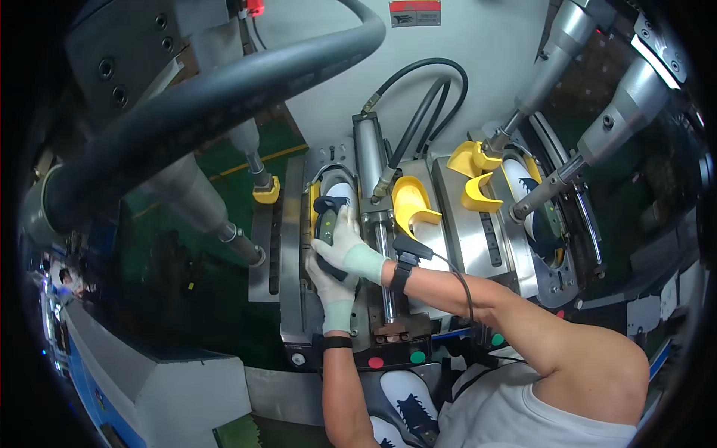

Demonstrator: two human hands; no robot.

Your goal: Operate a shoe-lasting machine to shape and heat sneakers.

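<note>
A shoe (340, 191) with a white toe and dark navy parts sits in the left station of a metal press, a dark green form with light dots showing in its opening. My left hand (328, 287), in a white glove, closes around its near end. My right hand (345, 243), gloved too, reaches over from the right and grips the shoe's right side, fingers pointing toward the toe. Part of the shoe is hidden under both hands. At the right station another white and navy shoe (539, 218) lies under a metal press rod (549, 190).
Yellow curved pads (412, 203) sit between the stations. A silver cylinder (369, 153) with black hoses stands behind. A thick grey hose (224, 89) arches across the upper left. Red and green buttons (417, 357) line the front edge. White shoes (409, 392) with dark laces show below.
</note>
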